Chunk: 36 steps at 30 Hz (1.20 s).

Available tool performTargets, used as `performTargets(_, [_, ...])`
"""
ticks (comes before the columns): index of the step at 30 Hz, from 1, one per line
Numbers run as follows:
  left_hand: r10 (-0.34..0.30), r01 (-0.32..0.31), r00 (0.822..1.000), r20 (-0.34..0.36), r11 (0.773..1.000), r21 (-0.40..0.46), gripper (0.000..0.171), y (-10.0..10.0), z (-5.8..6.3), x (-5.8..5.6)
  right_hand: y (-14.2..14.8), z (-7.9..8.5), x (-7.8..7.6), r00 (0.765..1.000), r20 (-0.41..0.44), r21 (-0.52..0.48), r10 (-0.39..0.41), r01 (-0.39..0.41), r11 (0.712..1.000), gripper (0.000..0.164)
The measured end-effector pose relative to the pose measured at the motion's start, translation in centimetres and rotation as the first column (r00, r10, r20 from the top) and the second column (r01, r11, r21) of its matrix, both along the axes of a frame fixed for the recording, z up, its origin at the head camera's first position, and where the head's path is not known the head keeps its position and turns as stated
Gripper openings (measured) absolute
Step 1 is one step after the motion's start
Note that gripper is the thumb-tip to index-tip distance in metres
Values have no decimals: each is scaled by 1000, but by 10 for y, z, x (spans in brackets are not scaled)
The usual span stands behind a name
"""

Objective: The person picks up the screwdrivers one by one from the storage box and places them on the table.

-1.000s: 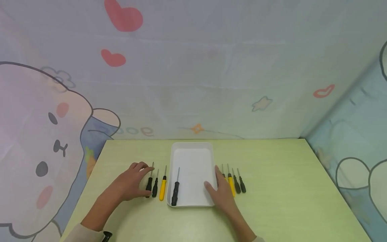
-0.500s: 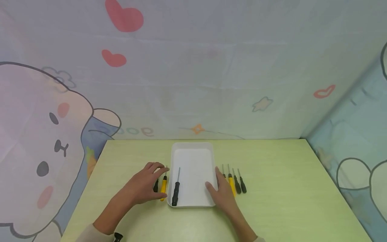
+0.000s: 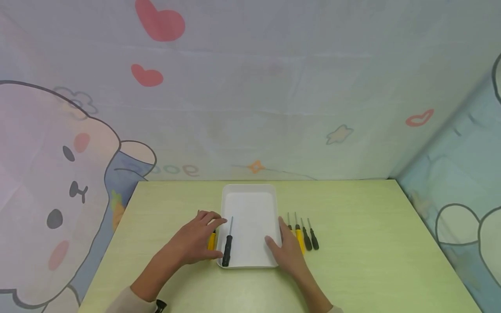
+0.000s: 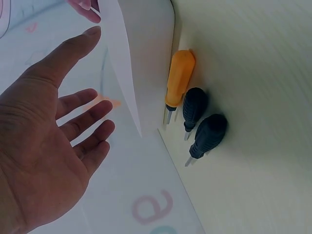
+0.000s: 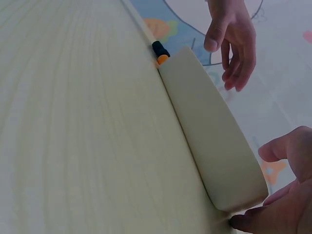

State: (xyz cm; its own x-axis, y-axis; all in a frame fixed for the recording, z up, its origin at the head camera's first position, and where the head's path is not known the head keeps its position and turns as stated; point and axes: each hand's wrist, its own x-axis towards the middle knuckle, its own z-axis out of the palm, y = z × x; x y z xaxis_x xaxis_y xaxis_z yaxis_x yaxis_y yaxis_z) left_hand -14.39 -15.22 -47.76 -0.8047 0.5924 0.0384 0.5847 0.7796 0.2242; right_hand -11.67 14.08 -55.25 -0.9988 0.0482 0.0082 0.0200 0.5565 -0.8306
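Observation:
A white tray (image 3: 250, 204) lies on the table with a black-handled screwdriver (image 3: 227, 250) along its left side. My left hand (image 3: 195, 241) hovers over the tray's left rim, fingers loosely spread and holding nothing. Partly hidden below it, a yellow-handled screwdriver (image 3: 212, 241) lies beside the tray. The left wrist view shows this yellow one (image 4: 180, 78) next to two black-handled screwdrivers (image 4: 210, 131). My right hand (image 3: 288, 252) holds the tray's right side, thumb over the rim and fingers along the outer wall.
Right of the tray lie several more screwdrivers: a yellow one (image 3: 299, 237), black ones (image 3: 314, 240), and one mostly covered by the right hand. The pale green table (image 3: 360, 243) meets a printed cloth backdrop (image 3: 297, 108) at its far edge.
My left hand has moved right, from above the leftmost black screwdriver, across the row, to the tray's left rim. The right hand and the tray stay in place.

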Motion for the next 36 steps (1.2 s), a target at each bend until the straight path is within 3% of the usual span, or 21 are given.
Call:
performTargets(15, [-28,29,998,64,1000,-10,86,9,-6,-1,0,-6,1,1000,7,14,2,-2,1000,79])
performTargets(24, [-55,56,998,10,997,-61,89,15,-13,-3,1,-5,-1,1000,3,25,0,0,1000,79])
performTargets(36, [-60,63,998,26,991,-121,92,21,-12,-3,1,-4,0,1000,2,26,15,-15,1000,79])
